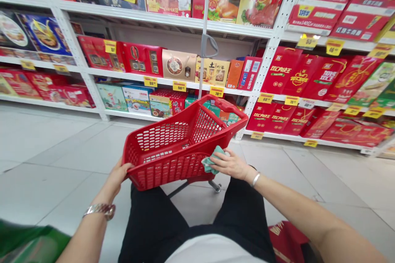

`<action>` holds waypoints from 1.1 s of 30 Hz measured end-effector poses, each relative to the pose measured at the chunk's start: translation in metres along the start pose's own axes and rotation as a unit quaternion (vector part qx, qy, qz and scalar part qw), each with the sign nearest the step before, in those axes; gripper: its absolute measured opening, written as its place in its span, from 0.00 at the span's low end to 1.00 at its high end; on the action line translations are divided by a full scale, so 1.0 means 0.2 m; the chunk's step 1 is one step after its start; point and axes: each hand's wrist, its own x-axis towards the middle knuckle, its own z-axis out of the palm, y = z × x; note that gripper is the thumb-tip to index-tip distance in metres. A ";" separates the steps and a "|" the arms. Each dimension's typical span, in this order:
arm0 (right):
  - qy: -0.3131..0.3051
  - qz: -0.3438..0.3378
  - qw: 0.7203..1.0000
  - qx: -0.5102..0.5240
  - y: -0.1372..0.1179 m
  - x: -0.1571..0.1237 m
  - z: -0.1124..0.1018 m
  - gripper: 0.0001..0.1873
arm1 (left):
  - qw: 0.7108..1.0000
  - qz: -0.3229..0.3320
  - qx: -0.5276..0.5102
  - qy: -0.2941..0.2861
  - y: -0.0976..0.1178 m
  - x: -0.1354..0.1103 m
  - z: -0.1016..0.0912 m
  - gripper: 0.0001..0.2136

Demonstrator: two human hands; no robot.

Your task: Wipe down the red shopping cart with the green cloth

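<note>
A red plastic shopping cart (173, 174) with a perforated basket stands in front of my knees, its handle end toward the right. At the left end, my left hand (119, 174) grips the rim, thumb over the edge. My right hand (232, 165) presses a green and white cloth (210, 163) against the outer side near the handle. The fingers lie over the cloth and partly cover it. No goods show inside the basket. Below it, a grey leg and a caster wheel (217, 187) are visible.
White metal shelves (166, 15) with boxed goods and yellow price tags run along the far side. A grey pole (204, 20) rises behind the cart. Red packaging (286, 238) lies by my right leg, and something green (31, 242) is at lower left. The floor (70, 144) is pale tile.
</note>
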 end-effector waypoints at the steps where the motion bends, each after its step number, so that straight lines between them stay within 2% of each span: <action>1: -0.015 0.011 1.000 -0.001 0.00 -0.03 0.04 0.16 | 1.000 -0.001 -0.001 0.003 0.00 0.00 0.00 0.18; 3: -0.034 0.046 0.998 -0.011 0.03 -0.10 0.09 0.17 | 1.000 -0.006 -0.005 0.011 0.00 0.01 0.00 0.17; 6: -0.041 0.097 0.994 -0.038 0.19 -0.22 0.05 0.21 | 1.000 -0.018 -0.014 0.012 0.01 0.01 0.00 0.19; 12: -0.019 0.249 0.959 -0.132 0.56 -0.42 -0.21 0.24 | 1.000 -0.018 -0.013 0.002 0.00 0.02 0.00 0.19; 14: 0.019 0.295 0.940 -0.168 0.62 -0.43 -0.29 0.21 | 1.000 -0.015 -0.013 0.006 -0.01 0.02 0.01 0.19; 16: 0.074 0.333 0.919 -0.197 0.63 -0.39 -0.34 0.19 | 1.000 -0.011 -0.013 0.010 -0.01 0.02 0.01 0.19; 18: 0.119 0.342 0.912 -0.194 0.58 -0.29 -0.36 0.18 | 1.000 -0.009 -0.015 0.015 -0.01 0.02 0.02 0.19; 21: 0.137 0.295 0.937 -0.125 0.41 -0.03 -0.33 0.20 | 1.000 -0.013 -0.020 0.018 -0.01 0.02 0.02 0.20; 25: 0.130 0.176 0.976 0.009 0.09 0.42 -0.19 0.17 | 1.000 -0.009 -0.012 0.017 -0.01 0.01 0.02 0.20; 29: 0.115 0.061 0.987 0.092 -0.23 0.84 -0.02 0.15 | 1.000 -0.007 -0.001 0.014 -0.02 0.00 0.01 0.19; 31: 0.098 0.027 0.988 0.121 -0.33 0.98 0.05 0.14 | 1.000 -0.007 0.002 0.015 -0.02 0.00 0.01 0.18; 33: 0.078 0.019 0.987 0.139 -0.37 1.05 0.10 0.13 | 1.000 -0.010 0.003 0.017 -0.02 0.00 0.01 0.18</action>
